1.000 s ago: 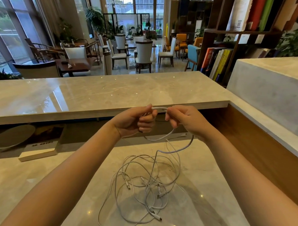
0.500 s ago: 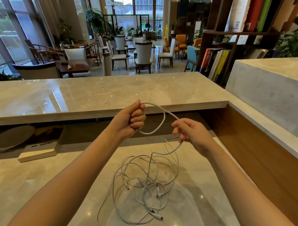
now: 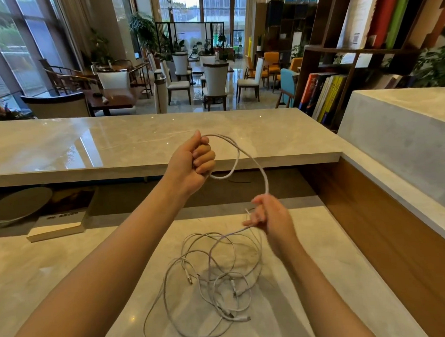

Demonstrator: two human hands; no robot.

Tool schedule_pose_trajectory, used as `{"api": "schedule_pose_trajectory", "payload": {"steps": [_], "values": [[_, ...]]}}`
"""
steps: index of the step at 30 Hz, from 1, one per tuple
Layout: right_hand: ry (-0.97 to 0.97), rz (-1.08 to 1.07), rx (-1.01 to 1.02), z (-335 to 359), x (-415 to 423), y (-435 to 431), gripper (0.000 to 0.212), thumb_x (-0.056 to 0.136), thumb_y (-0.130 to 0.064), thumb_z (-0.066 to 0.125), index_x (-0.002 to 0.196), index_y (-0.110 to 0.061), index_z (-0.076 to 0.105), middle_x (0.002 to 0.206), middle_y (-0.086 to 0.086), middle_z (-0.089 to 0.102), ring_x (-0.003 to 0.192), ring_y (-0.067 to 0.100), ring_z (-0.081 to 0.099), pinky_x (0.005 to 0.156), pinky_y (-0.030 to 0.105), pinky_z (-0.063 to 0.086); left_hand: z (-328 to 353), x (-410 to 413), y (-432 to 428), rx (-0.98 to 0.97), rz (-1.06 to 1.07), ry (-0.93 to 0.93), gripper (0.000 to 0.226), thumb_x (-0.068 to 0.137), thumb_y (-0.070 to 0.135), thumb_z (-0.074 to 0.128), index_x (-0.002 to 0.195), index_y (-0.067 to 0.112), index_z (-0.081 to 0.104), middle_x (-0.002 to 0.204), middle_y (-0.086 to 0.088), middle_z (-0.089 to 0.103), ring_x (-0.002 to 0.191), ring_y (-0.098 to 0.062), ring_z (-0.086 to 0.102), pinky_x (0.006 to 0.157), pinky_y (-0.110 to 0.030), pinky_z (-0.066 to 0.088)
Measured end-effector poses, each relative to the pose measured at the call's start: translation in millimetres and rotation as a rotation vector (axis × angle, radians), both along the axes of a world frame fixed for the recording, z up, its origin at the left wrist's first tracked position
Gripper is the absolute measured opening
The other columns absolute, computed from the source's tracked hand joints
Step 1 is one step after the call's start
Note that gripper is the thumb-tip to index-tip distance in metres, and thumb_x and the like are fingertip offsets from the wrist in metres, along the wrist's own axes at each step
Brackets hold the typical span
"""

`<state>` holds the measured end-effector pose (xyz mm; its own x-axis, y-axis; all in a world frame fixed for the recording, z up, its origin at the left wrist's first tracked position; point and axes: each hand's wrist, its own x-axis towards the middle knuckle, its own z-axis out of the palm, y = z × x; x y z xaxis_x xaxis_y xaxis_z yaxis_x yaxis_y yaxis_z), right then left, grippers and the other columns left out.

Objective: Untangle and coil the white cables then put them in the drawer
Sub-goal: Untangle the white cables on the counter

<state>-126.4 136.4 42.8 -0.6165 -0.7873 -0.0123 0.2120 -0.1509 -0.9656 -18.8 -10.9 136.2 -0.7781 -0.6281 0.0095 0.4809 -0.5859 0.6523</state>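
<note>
A tangle of thin white cables (image 3: 215, 282) lies on the lower marble desk (image 3: 56, 270) in front of me. My left hand (image 3: 191, 164) is raised in a fist and grips one white cable, with a small loop (image 3: 235, 157) hanging beside the fingers. From that fist the cable arcs right and down to my right hand (image 3: 267, 217), which pinches it lower down, just above the tangle. From the right hand the cable runs on into the pile. No drawer is in view.
A raised marble counter (image 3: 140, 146) runs across behind the desk, with a wooden side wall (image 3: 395, 238) at the right. A book (image 3: 57, 224) and a round grey plate (image 3: 18, 203) sit at the far left under the counter. Bookshelves stand at the right.
My hands, close together a second ago, have drawn apart. The right hand slid down the cable toward the pile while the left hand rose, leaving a loop at the left fist.
</note>
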Motion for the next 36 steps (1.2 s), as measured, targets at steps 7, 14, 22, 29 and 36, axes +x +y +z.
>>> {"api": "schedule_pose_trajectory", "payload": {"steps": [7, 14, 22, 29, 36], "values": [[0.205, -0.186, 0.084, 100, -51, -13, 0.032, 0.1, -0.03, 0.037, 0.095, -0.013, 0.063, 0.055, -0.004, 0.037, 0.046, 0.008, 0.03, 0.041, 0.021, 0.025, -20, 11, -7, -0.006, -0.021, -0.1, 0.032, 0.098, 0.032, 0.039, 0.073, 0.014, 0.048, 0.046, 0.008, 0.03, 0.036, -0.005, 0.025, 0.035, -0.016, 0.018], [0.783, -0.41, 0.343, 83, -85, -27, 0.023, 0.097, -0.027, 0.044, 0.093, -0.014, 0.062, 0.08, 0.001, 0.056, 0.075, 0.015, 0.05, 0.061, 0.029, 0.037, -4, 10, -1, 0.043, -0.14, 0.029, 0.036, 0.098, 0.032, 0.037, 0.07, 0.013, 0.051, 0.046, 0.007, 0.031, 0.036, -0.006, 0.026, 0.037, -0.016, 0.017], [1.116, -0.016, 0.472, 0, -45, -12, 0.025, 0.097, -0.026, 0.046, 0.107, -0.017, 0.067, 0.091, 0.001, 0.07, 0.076, 0.017, 0.061, 0.068, 0.034, 0.048, 0, -8, 6, -0.01, -0.067, 0.113, 0.033, 0.099, 0.026, 0.032, 0.082, 0.009, 0.054, 0.053, 0.005, 0.035, 0.043, -0.006, 0.029, 0.041, -0.017, 0.021], [1.627, -0.074, 0.33, 35, -16, -1, 0.026, 0.099, -0.026, 0.04, 0.108, -0.017, 0.063, 0.086, 0.004, 0.065, 0.074, 0.027, 0.062, 0.057, 0.033, 0.043, -15, -24, 28, -0.856, 0.235, -0.37, 0.017, 0.1, 0.024, 0.038, 0.096, 0.012, 0.049, 0.068, 0.001, 0.045, 0.058, -0.012, 0.044, 0.057, -0.022, 0.041], [1.744, -0.316, 0.128, 63, -14, 5, 0.02, 0.078, -0.025, 0.074, 0.086, -0.011, 0.062, 0.064, 0.002, 0.066, 0.048, 0.021, 0.059, 0.041, 0.023, 0.032, -25, -31, 40, -1.592, 0.294, -0.756, 0.013, 0.098, 0.026, 0.042, 0.091, 0.016, 0.045, 0.072, 0.005, 0.054, 0.062, -0.013, 0.056, 0.062, -0.029, 0.051]]}}
